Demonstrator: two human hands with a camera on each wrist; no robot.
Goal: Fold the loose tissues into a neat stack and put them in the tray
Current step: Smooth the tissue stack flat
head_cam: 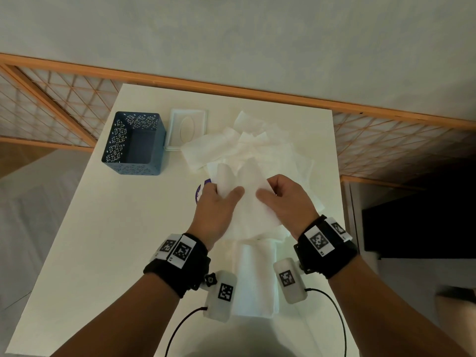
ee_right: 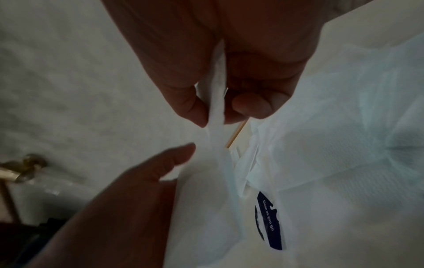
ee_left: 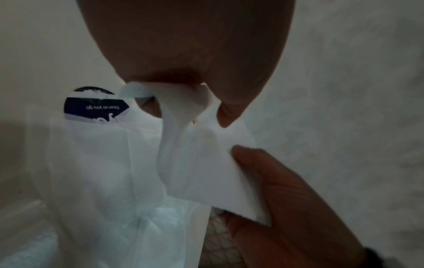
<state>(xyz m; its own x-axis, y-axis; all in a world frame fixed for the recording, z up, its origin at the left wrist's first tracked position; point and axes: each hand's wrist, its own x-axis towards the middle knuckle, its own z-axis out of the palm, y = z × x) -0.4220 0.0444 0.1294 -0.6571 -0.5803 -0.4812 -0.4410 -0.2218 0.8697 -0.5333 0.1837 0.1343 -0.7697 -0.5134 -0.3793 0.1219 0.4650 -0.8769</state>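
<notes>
Both hands hold one white tissue [head_cam: 247, 191] up over the middle of the table. My left hand [head_cam: 219, 199] pinches its left edge between thumb and fingers, and the left wrist view shows the tissue [ee_left: 206, 166] bunched in that pinch. My right hand [head_cam: 280, 197] pinches the right edge; the right wrist view shows the tissue [ee_right: 218, 101] squeezed between thumb and forefinger. A pile of loose tissues [head_cam: 247, 143] lies behind the hands. A folded stack of tissues [head_cam: 255, 276] rests near the front edge, between my wrists. The dark blue perforated tray [head_cam: 134, 143] stands at the back left, with nothing in it.
A white tissue-box lid with an oval slot [head_cam: 187, 128] lies right of the tray. A round dark blue sticker [head_cam: 201, 190] shows on the white table [head_cam: 103, 240] beside my left hand. A wooden lattice screen [head_cam: 51, 106] runs behind the table.
</notes>
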